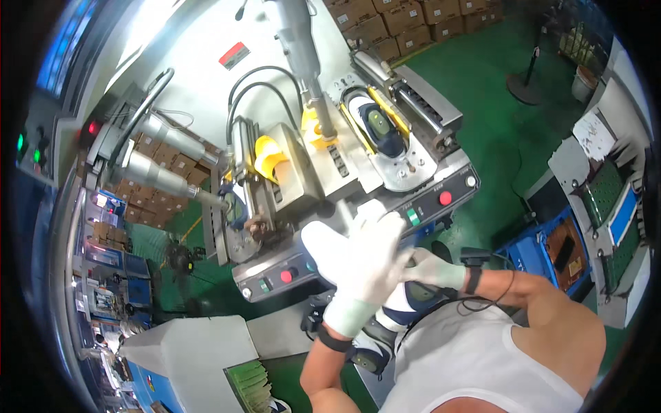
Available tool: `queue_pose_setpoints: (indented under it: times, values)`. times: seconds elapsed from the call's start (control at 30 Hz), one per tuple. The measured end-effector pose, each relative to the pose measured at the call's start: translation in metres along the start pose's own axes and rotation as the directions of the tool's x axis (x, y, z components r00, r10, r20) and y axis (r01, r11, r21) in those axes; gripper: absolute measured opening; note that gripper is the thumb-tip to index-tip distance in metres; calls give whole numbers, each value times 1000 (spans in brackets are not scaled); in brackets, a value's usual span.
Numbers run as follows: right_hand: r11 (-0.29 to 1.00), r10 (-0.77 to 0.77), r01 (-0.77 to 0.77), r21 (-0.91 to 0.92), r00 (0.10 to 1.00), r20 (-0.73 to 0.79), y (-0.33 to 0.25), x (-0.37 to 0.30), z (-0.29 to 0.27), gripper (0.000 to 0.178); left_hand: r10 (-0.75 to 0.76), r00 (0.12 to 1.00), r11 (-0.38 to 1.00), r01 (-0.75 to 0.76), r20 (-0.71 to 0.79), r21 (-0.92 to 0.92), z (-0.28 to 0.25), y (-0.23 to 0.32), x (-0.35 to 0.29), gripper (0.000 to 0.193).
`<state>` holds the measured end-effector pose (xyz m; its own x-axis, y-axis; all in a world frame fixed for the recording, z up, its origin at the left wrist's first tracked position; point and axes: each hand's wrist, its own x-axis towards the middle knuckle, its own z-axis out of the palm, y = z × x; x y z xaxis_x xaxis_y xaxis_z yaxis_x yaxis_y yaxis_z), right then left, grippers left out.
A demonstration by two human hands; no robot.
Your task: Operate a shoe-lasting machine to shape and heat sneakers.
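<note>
Both my hands wear white gloves and meet in front of the machine. My left hand (368, 265) is blurred and closed, next to a smooth, rounded white piece (322, 251); what it grips is hard to make out. Against it lies my right hand (434, 268), its fingers closed and their hold hidden. Under the hands is a white shoe with an olive sole (421, 292). Another shoe (370, 354) lies lower, by my body. Sole up, a white and navy shoe (379, 124) sits in the machine's right station. The left station holds a similar shoe (236, 206), partly hidden.
A control panel (434, 199) with red and green buttons runs along the machine's front edge. Metal press cylinders (162, 175) reach in from above and left. Yellow pads (270, 157) stand mid-machine. A blue cart (544, 248) and rack stand right; cardboard boxes (406, 27) are stacked behind.
</note>
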<state>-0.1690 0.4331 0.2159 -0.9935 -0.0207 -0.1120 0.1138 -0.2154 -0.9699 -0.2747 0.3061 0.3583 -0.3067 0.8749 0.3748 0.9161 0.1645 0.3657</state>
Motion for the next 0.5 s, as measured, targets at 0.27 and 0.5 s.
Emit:
queue_pose_setpoints:
  times: [0.27,0.5]
  values:
    - [709,57,213,673,933,-356,-35,-45,-135,77,-324,936,924,282,-138,-258,39,-111,113,47]
    - [679,145,432,594,714,-685,0,-100,-196,88,-484,873,799,408,-68,-442,188,-271,223,72]
